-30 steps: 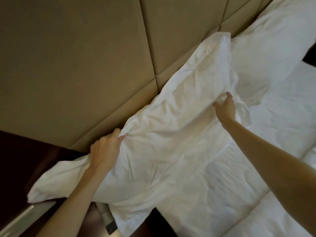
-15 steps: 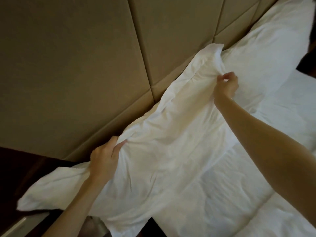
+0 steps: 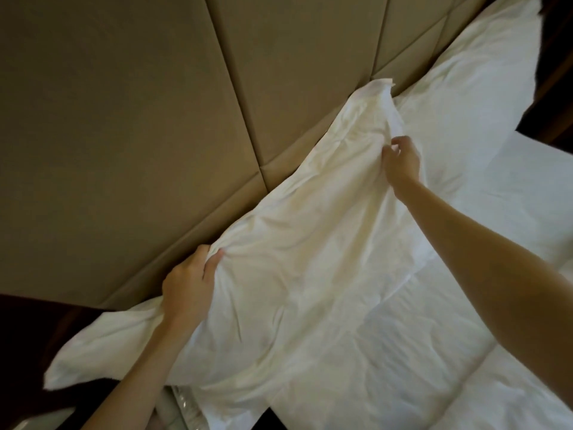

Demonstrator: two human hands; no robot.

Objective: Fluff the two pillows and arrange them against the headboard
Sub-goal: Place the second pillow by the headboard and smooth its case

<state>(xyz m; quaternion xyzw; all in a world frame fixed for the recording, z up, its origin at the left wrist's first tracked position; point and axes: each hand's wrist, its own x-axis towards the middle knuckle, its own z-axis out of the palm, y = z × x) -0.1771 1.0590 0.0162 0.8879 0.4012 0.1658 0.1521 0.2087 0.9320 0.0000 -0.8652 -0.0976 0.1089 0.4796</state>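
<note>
A white, wrinkled near pillow (image 3: 288,274) lies along the foot of the tan padded headboard (image 3: 139,119), its left end hanging past the bed's edge. My left hand (image 3: 189,287) grips its upper edge at the left. My right hand (image 3: 401,164) pinches the cloth near its right end, just below the raised corner flap. A second white pillow (image 3: 471,97) leans against the headboard at the upper right, its near end tucked behind the first one.
A white quilted duvet (image 3: 434,367) covers the bed at the lower right. Dark furniture (image 3: 28,346) stands left of the bed below the headboard. A dark gap (image 3: 555,72) shows at the right edge.
My right hand rose from the pillow's lower right side to its upper right end and pinched the cloth there. The pillow now sits closer against the headboard. My left hand kept its grip.
</note>
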